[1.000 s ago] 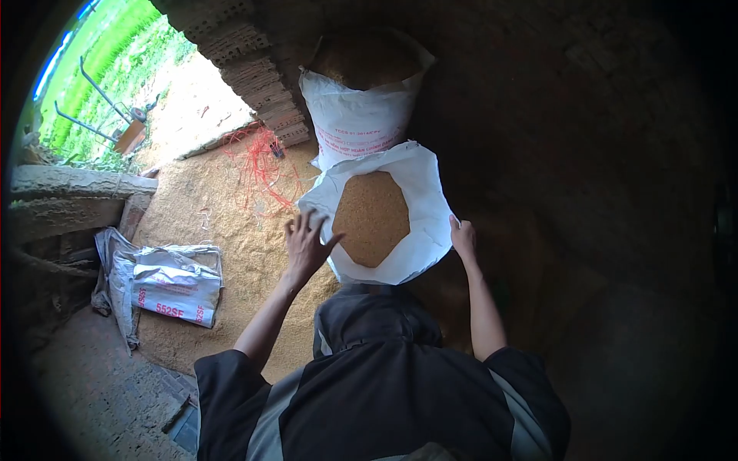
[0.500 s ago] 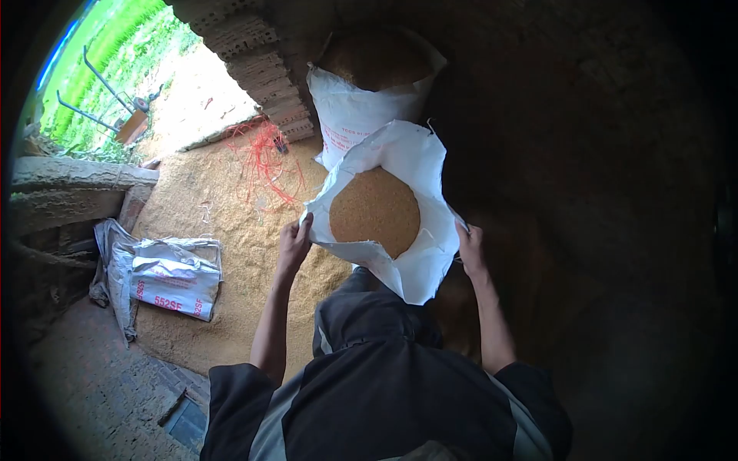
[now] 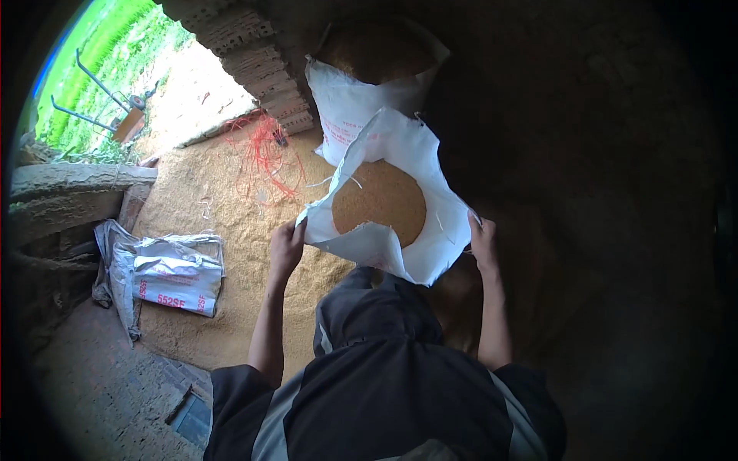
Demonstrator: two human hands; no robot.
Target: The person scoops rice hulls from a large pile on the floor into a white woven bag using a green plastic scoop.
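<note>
A white woven sack point(image 3: 430, 192) full of tan grain point(image 3: 380, 203) stands open in front of me. My left hand point(image 3: 286, 246) grips the left edge of its mouth. My right hand point(image 3: 483, 240) holds the right edge. The loose top of the sack is pulled up around the grain. A second filled white sack point(image 3: 350, 100) with red print stands just behind it against the brick wall point(image 3: 254, 54).
Grain covers the floor point(image 3: 223, 207) to the left. Empty folded sacks point(image 3: 173, 276) lie on it at the left. Red string point(image 3: 265, 157) lies near the doorway. A cart point(image 3: 115, 115) stands outside on the grass. The right side is dark.
My left hand went from open above the sack to gripping its left edge. Both hands have lifted the sack's mouth higher, and the rim now stands up around the grain.
</note>
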